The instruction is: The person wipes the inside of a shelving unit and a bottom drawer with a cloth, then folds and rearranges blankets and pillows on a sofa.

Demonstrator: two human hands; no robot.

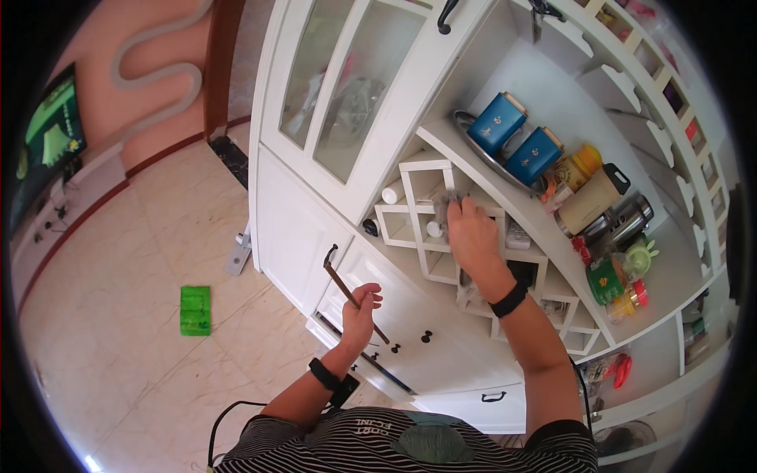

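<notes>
My left hand (pixel 359 322) is closed around a slender brown stick (pixel 341 282), which shows above and below the fingers in front of the white cabinet doors. My right hand (pixel 473 236) reaches into the white cubby shelf (pixel 426 166), fingers pinched downward at one compartment. Against its fingertips is a greyish, see-through item (pixel 441 210), too blurred to name. A small white round thing (pixel 434 229) lies just below it. A white cylinder (pixel 392 192) rests at the cubby's left side, and a keypad-like device (pixel 517 236) lies right of my hand.
Two blue boxes (pixel 497 124) stand on a round tray on the upper shelf. Beside them are a beige container (pixel 590 201), a steel flask (pixel 631 219) and a green-labelled jar (pixel 605 278). A glazed cabinet door (pixel 359 102) rises behind. A green packet (pixel 195 310) lies on the floor.
</notes>
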